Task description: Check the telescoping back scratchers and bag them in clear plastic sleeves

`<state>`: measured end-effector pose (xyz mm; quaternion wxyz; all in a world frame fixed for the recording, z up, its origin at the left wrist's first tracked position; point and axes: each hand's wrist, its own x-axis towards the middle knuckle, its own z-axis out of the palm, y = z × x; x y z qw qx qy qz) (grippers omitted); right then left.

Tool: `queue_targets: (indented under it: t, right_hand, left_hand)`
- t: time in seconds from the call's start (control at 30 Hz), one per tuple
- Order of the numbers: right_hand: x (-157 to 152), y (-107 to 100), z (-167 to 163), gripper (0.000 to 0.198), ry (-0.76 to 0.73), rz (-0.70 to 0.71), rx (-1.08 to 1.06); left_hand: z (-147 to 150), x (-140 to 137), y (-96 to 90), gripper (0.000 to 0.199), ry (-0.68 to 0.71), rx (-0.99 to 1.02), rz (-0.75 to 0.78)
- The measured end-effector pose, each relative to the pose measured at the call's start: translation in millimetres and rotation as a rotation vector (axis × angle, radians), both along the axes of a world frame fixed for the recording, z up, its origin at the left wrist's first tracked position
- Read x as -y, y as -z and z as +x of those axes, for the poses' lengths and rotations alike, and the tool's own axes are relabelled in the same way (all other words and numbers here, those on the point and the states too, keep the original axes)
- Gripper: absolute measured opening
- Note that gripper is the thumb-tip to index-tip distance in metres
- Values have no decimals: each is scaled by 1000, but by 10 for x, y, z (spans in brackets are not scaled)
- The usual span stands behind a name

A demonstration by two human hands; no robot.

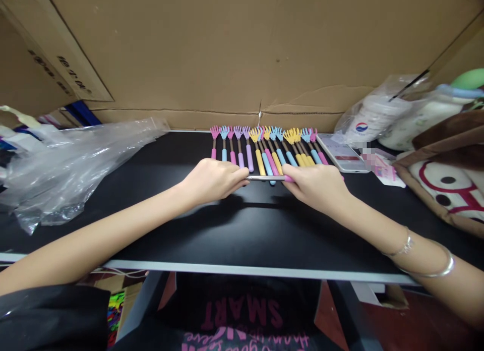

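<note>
Between my hands a back scratcher is stretched level, its bare silver rod (266,178) showing above the black table. My left hand (214,179) is closed round one end and hides what is there. Round the pink handle at the other end my right hand (317,187) is closed. Just beyond my hands lies a row of hand-shaped back scratchers (280,149) in pink, blue, purple and yellow, claws pointing away from me. My hands cover some of their handle ends.
Clear plastic bags (75,164) lie at the left. On the right are a phone (342,154), a pink-and-white card (383,167), a bagged white cup (378,116) and a brown plush bag (446,164). A cardboard wall (227,53) stands behind the black table (249,240).
</note>
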<state>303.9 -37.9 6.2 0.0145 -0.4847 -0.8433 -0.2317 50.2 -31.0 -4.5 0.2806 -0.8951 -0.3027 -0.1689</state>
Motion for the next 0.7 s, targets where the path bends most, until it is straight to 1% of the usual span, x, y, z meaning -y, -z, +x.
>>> queue_targets:
  t: [0.07,0.17,0.3,0.37,0.47,0.53,0.63,0.7]
  right_hand:
    - [9,-16,7,38,-7,13,-10]
    - [-12,-33,59,39,-16,27,-19]
    - [-109,-89,245,40,0,68,-3]
    - [-169,-131,392,38,44,72,15]
    - [-255,-169,651,33,151,51,35]
    - [-310,-161,822,29,201,2,43]
    - [-392,-135,1040,22,264,-10,33]
    - [-437,-140,1150,19,276,-58,4]
  left_hand:
    - [-42,-2,-34,31,4,-8,21]
    - [-137,-39,-84,37,14,-25,45]
    - [-335,-125,-156,44,-41,-74,88]
    - [-465,-176,-188,44,-85,-99,102]
    - [-682,-259,-211,44,-132,-119,128]
    - [-824,-314,-204,43,-145,-119,132]
    - [-1010,-385,-183,42,-158,-115,95]
    - [-1103,-411,-180,40,-161,-108,62]
